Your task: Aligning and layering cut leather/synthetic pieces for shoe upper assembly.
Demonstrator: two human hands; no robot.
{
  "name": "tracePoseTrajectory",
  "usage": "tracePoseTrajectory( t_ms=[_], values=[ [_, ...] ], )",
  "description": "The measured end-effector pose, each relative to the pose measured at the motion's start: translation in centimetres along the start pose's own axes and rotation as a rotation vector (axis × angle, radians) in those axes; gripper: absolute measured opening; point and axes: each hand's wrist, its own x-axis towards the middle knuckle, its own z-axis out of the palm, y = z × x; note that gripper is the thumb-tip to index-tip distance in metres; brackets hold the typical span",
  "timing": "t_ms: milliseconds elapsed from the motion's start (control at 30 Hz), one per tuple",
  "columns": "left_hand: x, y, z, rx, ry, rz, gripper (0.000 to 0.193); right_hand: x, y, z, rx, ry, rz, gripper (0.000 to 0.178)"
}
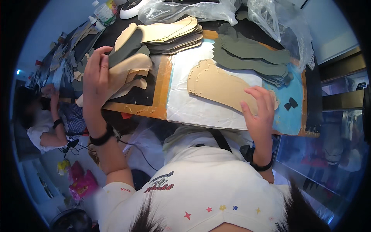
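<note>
My left hand is at the left stack, its fingers and thumb closed at the near end of a dark green leather piece. Just below that piece lie curved tan leather pieces, partly behind the hand. On a white sheet in front of me rest overlapping tan leather pieces with small holes along their left edge. Over their right end is my right hand, fingers apart and thumb stretched out; whether it presses on them I cannot tell.
A tall stack of tan pieces stands at the back; dark green pieces are fanned at back right. Small black scraps lie on the blue sheet. Clear plastic bags line the far edge. Another person works at far left.
</note>
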Motion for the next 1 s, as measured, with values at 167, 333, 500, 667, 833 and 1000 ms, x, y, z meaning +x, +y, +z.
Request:
tracePoseTrajectory(
  t_ms=[167,333,500,667,833,1000],
  values=[
    [-0.4,-10.0,1.7,0.148,-0.214,-0.07,0.032,0.4,1.2,3.2,-0.142,-0.077,0.0,0.078],
    [-1.0,-3.2,5.2,0.483,0.078,0.303,0.045,0.1,1.9,3.8,-0.231,-0.169,0.087,0.098],
    [-2.9,9.7,8.6,0.067,-0.238,0.353,0.045,0.4,1.8,2.5,-0.159,-0.286,0.018,0.096],
    [-4.3,12.1,12.4,-0.054,-0.479,0.29,0.05,-0.4,2.2,1.1,-0.039,-0.38,-0.038,0.094],
    [-6.3,11.6,13.4,-0.082,-0.468,0.26,0.048,-0.6,2.5,1.2,-0.019,-0.367,-0.039,0.093],
    [-7.6,11.3,14.1,-0.08,-0.296,0.288,0.043,-1.0,3.0,1.5,-0.01,-0.35,-0.049,0.097]
  ],
)
